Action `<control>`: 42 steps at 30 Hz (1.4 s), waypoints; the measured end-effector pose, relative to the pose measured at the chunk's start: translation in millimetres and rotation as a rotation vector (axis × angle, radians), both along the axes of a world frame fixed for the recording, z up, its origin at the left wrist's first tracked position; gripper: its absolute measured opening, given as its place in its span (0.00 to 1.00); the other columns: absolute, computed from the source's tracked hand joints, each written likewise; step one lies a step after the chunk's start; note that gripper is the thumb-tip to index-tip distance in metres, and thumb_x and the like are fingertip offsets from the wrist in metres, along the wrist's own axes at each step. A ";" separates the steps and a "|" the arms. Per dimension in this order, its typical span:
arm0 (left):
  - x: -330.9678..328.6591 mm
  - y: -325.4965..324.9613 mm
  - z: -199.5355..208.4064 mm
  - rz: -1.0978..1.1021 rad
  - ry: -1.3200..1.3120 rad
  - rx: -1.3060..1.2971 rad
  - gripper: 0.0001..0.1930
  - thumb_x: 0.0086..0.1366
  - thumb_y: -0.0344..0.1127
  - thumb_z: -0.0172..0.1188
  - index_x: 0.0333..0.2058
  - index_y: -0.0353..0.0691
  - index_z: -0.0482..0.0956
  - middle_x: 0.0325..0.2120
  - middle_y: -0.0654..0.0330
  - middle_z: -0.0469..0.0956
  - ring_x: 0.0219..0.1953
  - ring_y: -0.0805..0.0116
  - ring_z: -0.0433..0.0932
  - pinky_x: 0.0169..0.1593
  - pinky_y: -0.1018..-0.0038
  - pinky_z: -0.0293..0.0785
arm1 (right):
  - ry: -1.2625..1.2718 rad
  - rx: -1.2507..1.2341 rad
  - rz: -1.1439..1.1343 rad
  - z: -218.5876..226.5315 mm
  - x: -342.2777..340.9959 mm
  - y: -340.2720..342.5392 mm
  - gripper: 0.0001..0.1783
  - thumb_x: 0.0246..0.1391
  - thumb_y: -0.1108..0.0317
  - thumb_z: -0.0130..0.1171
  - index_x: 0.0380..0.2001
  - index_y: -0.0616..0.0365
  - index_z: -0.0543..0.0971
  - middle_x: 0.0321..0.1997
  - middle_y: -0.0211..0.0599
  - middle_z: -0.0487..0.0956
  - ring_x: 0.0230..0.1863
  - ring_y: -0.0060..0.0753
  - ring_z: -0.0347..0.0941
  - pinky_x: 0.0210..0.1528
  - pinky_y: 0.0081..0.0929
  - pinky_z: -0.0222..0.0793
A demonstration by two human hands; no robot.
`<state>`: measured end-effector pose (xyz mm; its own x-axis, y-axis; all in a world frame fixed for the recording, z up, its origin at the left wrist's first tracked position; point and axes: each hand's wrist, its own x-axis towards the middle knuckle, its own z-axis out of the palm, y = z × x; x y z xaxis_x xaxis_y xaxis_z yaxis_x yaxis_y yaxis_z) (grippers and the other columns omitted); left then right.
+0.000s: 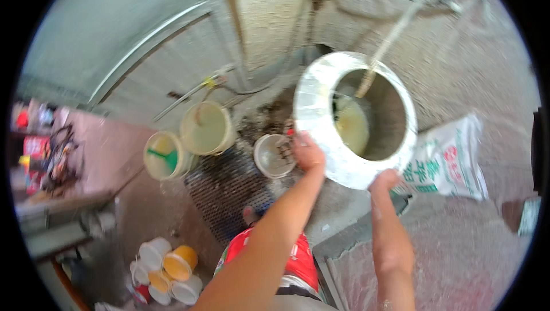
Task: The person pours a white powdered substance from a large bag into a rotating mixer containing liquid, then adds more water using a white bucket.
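A large pale drum [312,99] with a broad white rim leans with its round mouth toward me. Cloudy yellowish liquid [350,128] lies inside, and a pale hose [395,35] hangs down into the mouth. My left hand [309,150] grips the rim's lower left side, its fingertips partly hidden. At the bottom edge of the rim, my right hand [384,181] is closed with its fingers folded out of sight. Just left of my left hand stands a small white bucket [274,156] with some dark pieces at its side.
A white printed sack [450,159] lies right of the drum. Two cream buckets stand to the left, one holding liquid [207,130], the other a green scoop [167,158]. A dark perforated mat [220,191] covers the floor before me. White and yellow buckets [180,262] cluster lower left.
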<state>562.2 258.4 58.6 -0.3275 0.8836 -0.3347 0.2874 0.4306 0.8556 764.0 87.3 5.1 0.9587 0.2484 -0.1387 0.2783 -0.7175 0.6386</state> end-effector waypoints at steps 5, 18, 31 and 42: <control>-3.6 5.8 -0.6 0.023 -0.077 -0.081 0.30 0.63 0.54 0.35 0.49 0.29 0.65 0.46 0.40 0.67 0.47 0.46 0.67 0.50 0.62 0.62 | -0.117 1.506 -0.609 60.8 -44.1 41.5 0.27 0.55 0.59 0.37 0.47 0.77 0.62 0.49 0.69 0.64 0.51 0.63 0.61 0.55 0.43 0.55; -1.3 2.9 -4.5 0.032 -0.139 -0.069 0.31 0.64 0.54 0.34 0.46 0.27 0.68 0.44 0.40 0.69 0.47 0.46 0.67 0.51 0.64 0.61 | -0.120 1.484 -0.654 74.6 -48.4 38.1 0.28 0.56 0.59 0.37 0.52 0.73 0.58 0.54 0.60 0.62 0.55 0.55 0.59 0.56 0.39 0.54; -0.2 2.2 7.1 -0.017 -0.145 -0.161 0.33 0.64 0.55 0.33 0.47 0.23 0.66 0.46 0.38 0.67 0.47 0.47 0.68 0.51 0.65 0.62 | -0.230 1.456 -0.638 68.2 -44.2 38.0 0.26 0.55 0.58 0.38 0.51 0.68 0.61 0.47 0.58 0.68 0.48 0.55 0.65 0.48 0.44 0.61; 1.8 -2.3 16.7 -0.016 -0.277 -0.180 0.34 0.64 0.55 0.32 0.49 0.24 0.64 0.49 0.41 0.65 0.48 0.48 0.67 0.51 0.65 0.62 | -0.169 1.469 -0.720 81.4 -47.1 36.1 0.26 0.55 0.57 0.38 0.52 0.65 0.60 0.51 0.55 0.66 0.50 0.53 0.63 0.49 0.43 0.60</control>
